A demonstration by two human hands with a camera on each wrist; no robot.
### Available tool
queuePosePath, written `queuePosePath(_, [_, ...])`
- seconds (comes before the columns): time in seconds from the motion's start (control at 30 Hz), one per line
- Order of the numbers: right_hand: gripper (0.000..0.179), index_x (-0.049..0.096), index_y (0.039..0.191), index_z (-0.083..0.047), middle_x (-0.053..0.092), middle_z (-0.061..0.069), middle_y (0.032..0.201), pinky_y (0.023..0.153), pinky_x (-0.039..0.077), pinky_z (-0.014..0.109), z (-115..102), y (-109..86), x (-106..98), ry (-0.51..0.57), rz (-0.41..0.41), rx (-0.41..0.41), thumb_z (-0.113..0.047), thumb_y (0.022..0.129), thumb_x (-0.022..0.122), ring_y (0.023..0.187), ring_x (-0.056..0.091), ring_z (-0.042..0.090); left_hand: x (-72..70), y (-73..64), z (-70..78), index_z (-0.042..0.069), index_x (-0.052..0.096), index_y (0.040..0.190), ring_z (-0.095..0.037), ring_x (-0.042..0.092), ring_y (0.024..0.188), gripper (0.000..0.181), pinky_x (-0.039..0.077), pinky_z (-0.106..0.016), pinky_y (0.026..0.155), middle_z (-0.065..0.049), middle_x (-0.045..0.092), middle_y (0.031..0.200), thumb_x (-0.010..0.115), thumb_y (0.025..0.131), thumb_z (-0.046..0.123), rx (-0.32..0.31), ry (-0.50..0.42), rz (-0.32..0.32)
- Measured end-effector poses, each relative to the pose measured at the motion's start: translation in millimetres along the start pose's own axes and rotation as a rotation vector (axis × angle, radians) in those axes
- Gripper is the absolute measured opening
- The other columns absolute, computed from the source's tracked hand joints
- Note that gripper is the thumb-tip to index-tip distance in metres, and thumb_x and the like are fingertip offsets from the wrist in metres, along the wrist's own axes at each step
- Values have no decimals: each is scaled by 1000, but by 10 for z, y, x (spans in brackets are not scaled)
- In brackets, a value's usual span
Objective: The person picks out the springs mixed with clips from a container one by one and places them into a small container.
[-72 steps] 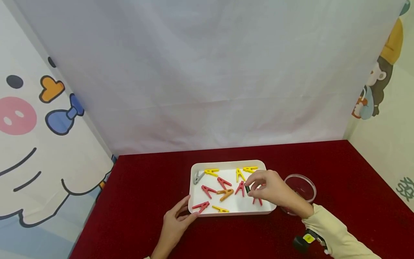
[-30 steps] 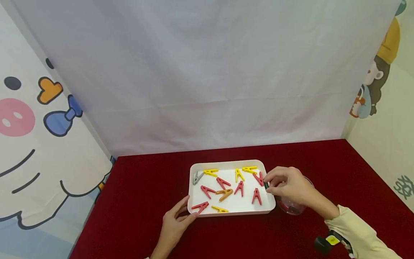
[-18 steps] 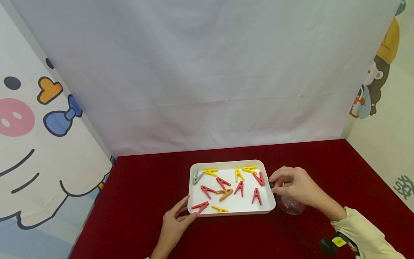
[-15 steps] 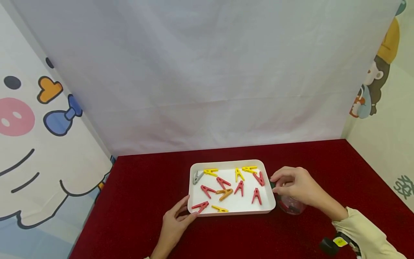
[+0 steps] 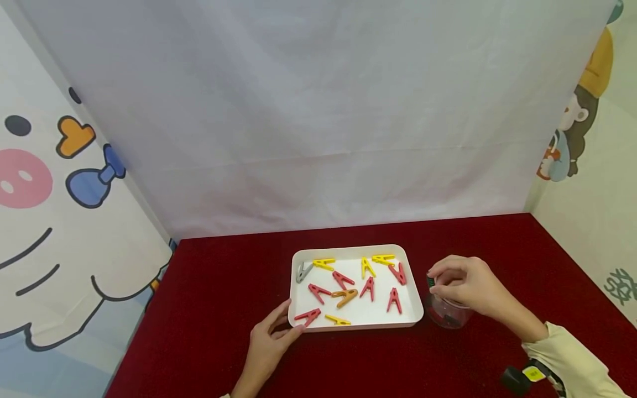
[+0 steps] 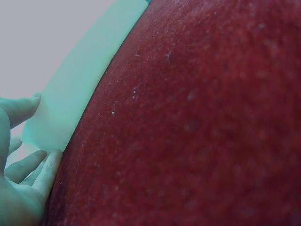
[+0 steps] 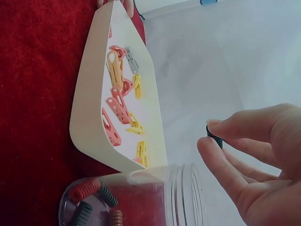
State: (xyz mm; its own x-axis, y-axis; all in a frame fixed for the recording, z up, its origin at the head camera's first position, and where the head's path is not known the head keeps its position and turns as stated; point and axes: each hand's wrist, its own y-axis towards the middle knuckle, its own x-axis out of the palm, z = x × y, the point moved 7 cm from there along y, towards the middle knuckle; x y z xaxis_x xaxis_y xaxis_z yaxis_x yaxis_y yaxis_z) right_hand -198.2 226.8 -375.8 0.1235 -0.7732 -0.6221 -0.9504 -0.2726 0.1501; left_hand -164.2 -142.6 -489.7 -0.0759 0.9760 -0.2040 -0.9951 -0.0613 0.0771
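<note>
My right hand [image 5: 463, 284] pinches a small dark green coil spring [image 7: 215, 137] between thumb and fingertips, at the mouth of a clear round jar [image 5: 450, 316]. Inside that jar, seen in the right wrist view, lie several springs, among them a red one [image 7: 84, 190] and dark green ones [image 7: 82, 214]. My left hand [image 5: 266, 345] holds the near left corner of a white tray [image 5: 370, 318], with thumb and fingers on either side of the corner. Spread over the tray are several plastic clips, red [image 5: 394, 300], yellow [image 5: 367, 267], one orange [image 5: 345, 297] and one grey [image 5: 303, 272].
The tray and jar stand side by side on a dark red cloth-covered table [image 5: 224, 287]. A pale curtain [image 5: 323, 121] hangs behind the table's far edge. Walls with cartoon pictures flank it on the left [image 5: 45, 276] and right [image 5: 592, 221].
My right hand has carried the spring from over the tray rightward, past the tray's edge, to the jar. My left hand and the clips have stayed put.
</note>
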Motion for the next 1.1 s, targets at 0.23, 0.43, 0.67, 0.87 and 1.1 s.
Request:
queuePosePath(0.23, [22,68,95,-4,66,8,90,56,52,26,74,-37,-68,-1,15,22,-3,75,78,72,63,12,9,48,-207,7,55,132,-29,58,106,63,54,-25,75,-17,58,125,81,75,12,9,-1,3])
queuePosePath(0.43, [23,68,95,-3,65,9,92,56,53,27,119,-54,-108,-3,42,26,-4,74,79,73,63,13,3,36,-199,9,55,133,-29,58,106,63,54,-25,76,-17,58,125,81,76,14,17,2,5])
queuePosePath(0.67, [22,69,95,-4,64,10,95,56,53,28,177,-89,-135,-15,63,65,-4,75,78,74,64,13,-2,26,-147,9,57,131,-29,58,106,61,53,-24,76,-16,59,124,81,75,14,36,-21,7])
queuePosePath(0.87, [21,69,92,-5,65,8,92,55,52,26,165,-119,-177,-53,83,31,-4,74,79,72,62,9,3,25,-138,9,57,131,-29,58,106,61,53,-23,76,-16,59,123,81,75,14,31,-23,5])
queuePosePath(1.1, [21,70,86,-7,64,4,84,55,51,23,130,-152,-209,-134,129,-59,-1,70,81,69,60,6,0,23,-132,8,56,132,-30,57,107,61,54,-24,75,-18,58,124,80,76,14,28,-21,5])
